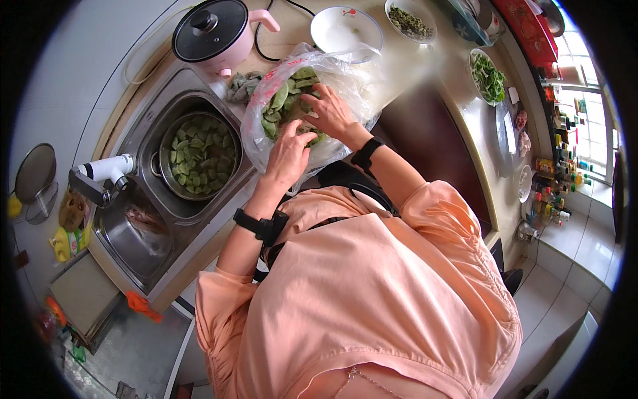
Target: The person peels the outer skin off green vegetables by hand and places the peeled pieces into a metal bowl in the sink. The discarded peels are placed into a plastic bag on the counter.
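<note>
A translucent plastic bag [256,122] with red print stands wide at the counter's edge, with flat green bean pods [280,97] inside. Over its mouth, my left hand [290,155] reaches in from the near side, thumb and fingers apart. My right hand [331,110] is beside it among the pods, its fingers spread and bent; no pod shows clearly in either grasp. The lower part of the bag's contents is hidden by my hands. Left of the bag, a metal pot [160,158] in the sink basin holds many pod pieces [202,152] in water.
A white faucet [107,169] spans the double sink [182,82]. Behind the bag are a pink electric pot [234,47], a grey cloth [244,86] and a white bowl [344,30]. Bowls of dark chopped food [411,24] and green leaves [487,77] stand farther right.
</note>
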Demonstrator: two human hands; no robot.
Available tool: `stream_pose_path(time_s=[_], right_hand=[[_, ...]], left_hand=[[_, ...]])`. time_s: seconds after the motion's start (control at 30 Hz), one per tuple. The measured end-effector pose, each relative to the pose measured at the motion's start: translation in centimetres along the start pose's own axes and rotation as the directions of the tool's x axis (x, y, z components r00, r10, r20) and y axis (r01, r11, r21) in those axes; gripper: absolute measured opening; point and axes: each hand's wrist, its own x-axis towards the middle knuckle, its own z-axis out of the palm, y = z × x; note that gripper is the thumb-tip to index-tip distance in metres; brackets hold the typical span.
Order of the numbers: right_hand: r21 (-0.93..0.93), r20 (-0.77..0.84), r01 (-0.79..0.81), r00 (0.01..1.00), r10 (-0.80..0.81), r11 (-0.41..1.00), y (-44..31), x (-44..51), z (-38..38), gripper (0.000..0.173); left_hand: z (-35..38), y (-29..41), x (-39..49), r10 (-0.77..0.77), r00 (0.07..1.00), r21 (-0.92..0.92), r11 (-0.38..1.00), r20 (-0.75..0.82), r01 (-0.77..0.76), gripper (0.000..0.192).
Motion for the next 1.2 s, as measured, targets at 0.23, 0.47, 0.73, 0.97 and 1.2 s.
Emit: stream_pose_path(time_s=[0.23, 0.47, 0.73, 0.97, 1.2], right_hand=[[0.424, -0.131, 0.003, 0.990, 0.058, 0.906, 1.6, -1.0, -2.1, 0.023], [0.899, 0.430, -0.404, 0.889, 0.158, -0.172, 2.0, -2.3, -5.4, 0.030], [0.886, 0.438, -0.417, 0.896, 0.071, -0.200, 1.2, -2.7, -6.8, 0.032], [0.689, 0.174, -0.253, 0.967, 0.185, 0.679, 1.6, -2.1, -8.0, 0.038], [0.641, -0.039, -0.021, 0.997, 0.060, 0.767, -0.6, -0.4, -8.6, 0.030]], left_hand=[[1.0, -1.3, 0.8, -0.452, 0.888, -0.261, 0.851, 0.082, 0.456, 0.015], [1.4, -1.9, 2.6, -0.499, 0.857, -0.722, 0.546, 0.127, 0.424, 0.024], [0.6, -0.4, 2.2, -0.475, 0.862, -0.843, 0.379, 0.176, 0.381, 0.025], [-0.7, -1.1, 1.1, -0.543, 0.824, -0.881, 0.297, 0.162, 0.368, 0.025], [-1.6, -0.2, 0.7, -0.490, 0.861, -0.688, 0.577, 0.138, 0.439, 0.024]])
